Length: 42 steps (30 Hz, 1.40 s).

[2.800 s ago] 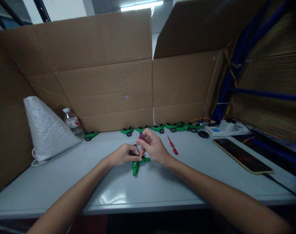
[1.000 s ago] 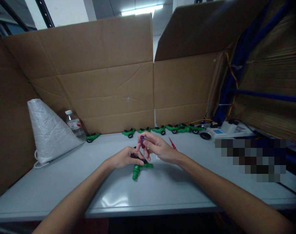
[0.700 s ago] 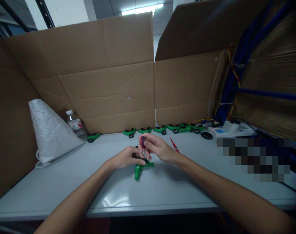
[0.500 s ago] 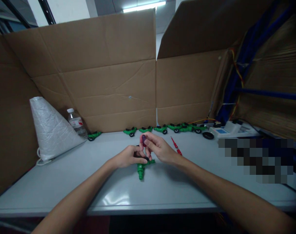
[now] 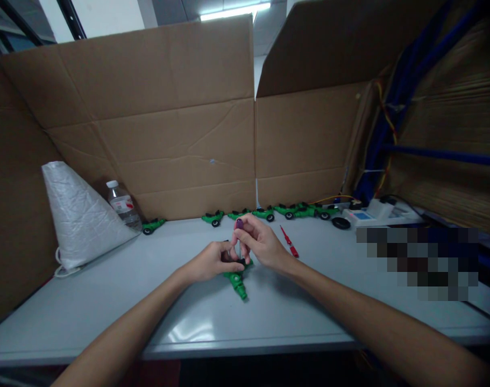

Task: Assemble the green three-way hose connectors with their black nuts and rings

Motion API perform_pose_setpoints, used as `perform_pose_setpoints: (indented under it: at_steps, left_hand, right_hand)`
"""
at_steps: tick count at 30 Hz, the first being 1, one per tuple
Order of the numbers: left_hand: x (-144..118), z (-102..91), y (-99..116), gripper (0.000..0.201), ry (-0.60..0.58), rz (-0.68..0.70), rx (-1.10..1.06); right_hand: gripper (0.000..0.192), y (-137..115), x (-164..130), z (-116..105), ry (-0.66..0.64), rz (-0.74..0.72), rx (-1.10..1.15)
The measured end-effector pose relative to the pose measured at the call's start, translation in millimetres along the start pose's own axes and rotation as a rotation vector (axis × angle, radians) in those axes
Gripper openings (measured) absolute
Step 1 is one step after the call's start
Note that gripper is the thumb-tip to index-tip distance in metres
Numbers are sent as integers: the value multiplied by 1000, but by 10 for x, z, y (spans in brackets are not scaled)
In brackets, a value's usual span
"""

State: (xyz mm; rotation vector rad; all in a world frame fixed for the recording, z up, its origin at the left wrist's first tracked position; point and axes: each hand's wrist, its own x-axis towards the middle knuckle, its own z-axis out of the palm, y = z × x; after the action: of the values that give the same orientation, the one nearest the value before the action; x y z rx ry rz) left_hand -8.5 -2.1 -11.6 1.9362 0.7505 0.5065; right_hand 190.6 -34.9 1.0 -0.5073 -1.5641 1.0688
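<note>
**Near end of green toy [image 5: 235, 282] swung right; purple-handled screwdriver [image 5: 239, 223] stood higher**

Half a second earlier the toy's near end had pointed straight toward the near side; now it was angled near and right, and the screwdriver's handle had risen slightly. The green toy lay at the middle of the table [image 5: 285, 317], partly hidden by the left hand [image 5: 212, 262], whose fingers were closed on it. The right hand [image 5: 261, 242] gripped the purple-handled screwdriver roughly upright, its shaft running down to a black part [image 5: 241, 262] of the toy. Whether the tip was seated could not be told.

Work on this toy seemed under way rather than finished, since the screwdriver was at it; how much was left there did not show, and its wheels, if fitted, were out of sight. Along the far side lay a row of green cars [image 5: 263, 214], with a lone green car [image 5: 153, 226] farther left. Showing black wheels [image 5: 289, 215], these looked further along. A slim red tool [image 5: 289, 242] rested just right of the right hand, unused.
</note>
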Motion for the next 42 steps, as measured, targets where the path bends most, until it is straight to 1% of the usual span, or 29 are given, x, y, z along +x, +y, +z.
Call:
perform_pose_setpoints:
  at_steps: [4, 6, 8, 12, 17, 22, 30, 34, 37, 39, 42]
  left_hand:
    - [6, -40, 6, 47, -40, 44, -5]
    - [7, -51, 22, 45, -55, 65, 8]
    - [4, -57, 39, 43, -77, 79, 25]
    - [-7, -69, 58, 41, -113, 88, 44]
    - [-8, -75, 73, 39, -127, 100, 33]
    - [3, -55, 79, 39, -142, 102, -4]
    - [-2, -62, -18, 39, -95, 55, 2]
    - [0, -90, -44, 40, -133, 72, -15]
    - [3, -101, -34, 40, -139, 80, -13]
    - [5, -102, -21, 39, -135, 82, -4]
    - [11, -96, -6, 37, -131, 100, 12]
  right_hand:
    - [31, -56, -4, -6, 11, 23, -12]
    - [29, -111, -5, -16, -4, 38, -8]
    - [27, -168, 2, -36, -60, 63, 1]
    - [33, -258, 27, -96, -190, 97, 29]
    - [34, -294, 36, -132, -268, 115, 82]
    - [42, -276, 31, -112, -297, 104, 37]
    - [46, -253, 59, -139, -305, 83, 4]
    - [46, -277, 63, -146, -372, 97, 17]
    - [47, -304, 61, -153, -420, 111, 10]
    - [48, -318, 59, -151, -423, 107, -11]
    - [50, -315, 51, -126, -391, 91, -41]
